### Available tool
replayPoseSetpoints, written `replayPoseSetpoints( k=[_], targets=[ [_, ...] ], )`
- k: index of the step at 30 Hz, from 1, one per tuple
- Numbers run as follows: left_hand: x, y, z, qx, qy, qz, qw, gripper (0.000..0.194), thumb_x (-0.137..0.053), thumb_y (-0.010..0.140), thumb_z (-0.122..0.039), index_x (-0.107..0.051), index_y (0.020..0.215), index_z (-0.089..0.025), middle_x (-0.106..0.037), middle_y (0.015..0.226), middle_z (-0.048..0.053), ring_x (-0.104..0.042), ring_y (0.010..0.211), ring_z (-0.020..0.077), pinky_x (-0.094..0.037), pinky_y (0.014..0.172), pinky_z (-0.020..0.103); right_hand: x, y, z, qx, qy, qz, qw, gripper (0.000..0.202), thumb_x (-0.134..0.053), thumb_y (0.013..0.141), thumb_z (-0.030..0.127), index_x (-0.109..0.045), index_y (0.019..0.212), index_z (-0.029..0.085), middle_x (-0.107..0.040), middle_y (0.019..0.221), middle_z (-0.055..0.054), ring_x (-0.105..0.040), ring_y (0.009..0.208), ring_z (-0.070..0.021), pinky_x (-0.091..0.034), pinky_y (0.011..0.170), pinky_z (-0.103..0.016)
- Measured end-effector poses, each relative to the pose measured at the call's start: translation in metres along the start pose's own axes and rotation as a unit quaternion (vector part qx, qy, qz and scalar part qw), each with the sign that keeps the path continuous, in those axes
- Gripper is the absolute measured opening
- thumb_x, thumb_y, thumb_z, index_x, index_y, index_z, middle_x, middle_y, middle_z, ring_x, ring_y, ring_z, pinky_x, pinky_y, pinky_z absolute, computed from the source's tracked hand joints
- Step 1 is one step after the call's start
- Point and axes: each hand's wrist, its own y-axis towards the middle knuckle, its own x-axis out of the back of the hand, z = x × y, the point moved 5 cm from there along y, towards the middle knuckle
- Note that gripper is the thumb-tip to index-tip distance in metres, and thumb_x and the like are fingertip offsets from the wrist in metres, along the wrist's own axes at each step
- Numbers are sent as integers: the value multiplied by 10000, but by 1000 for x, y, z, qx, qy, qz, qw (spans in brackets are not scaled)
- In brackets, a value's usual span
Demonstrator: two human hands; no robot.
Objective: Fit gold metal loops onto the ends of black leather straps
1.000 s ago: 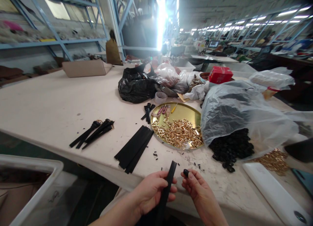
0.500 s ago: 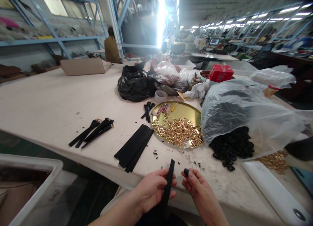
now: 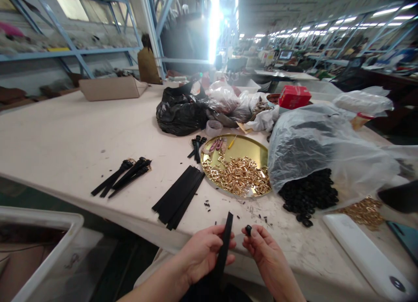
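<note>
My left hand (image 3: 207,252) is closed on a black strap (image 3: 224,249) that points up past the fingers, over the table's front edge. Between the thumb and fingers of my right hand (image 3: 263,247) sits a small black buckle-like piece (image 3: 248,229), just apart from the strap's tip. Flat black straps (image 3: 179,195) lie stacked to the left. Beyond them a round gold tray (image 3: 261,152) holds many gold metal buckles (image 3: 243,176) and a few small tools. Black pieces (image 3: 308,193) spill from a clear plastic bag (image 3: 303,141) on the right.
Bundled black straps (image 3: 130,173) lie at left, with a smaller bundle (image 3: 197,147) beside the tray. A black plastic bag (image 3: 181,110), a red box (image 3: 294,97) and a white device (image 3: 367,256) are on the table (image 3: 65,136). A white bin (image 3: 76,223) stands at lower left.
The small black piece has turned slightly in my right fingers. Both hands otherwise keep nearly the same place; the view has shifted a little.
</note>
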Motion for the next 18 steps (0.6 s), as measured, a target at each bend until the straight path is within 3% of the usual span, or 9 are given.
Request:
replayPoseSetpoints(
  k=[18],
  targets=[
    [5, 3, 2, 2, -20, -4, 1000, 337, -472, 634, -2, -627, 911, -113, -571, 1005, 106, -558, 887, 190, -486, 686, 312, -1, 0, 1, 6, -12, -14, 1000, 199, -735, 651, 303, -606, 740, 182, -693, 748, 4, -598, 624, -102, -506, 621, -210]
  ],
)
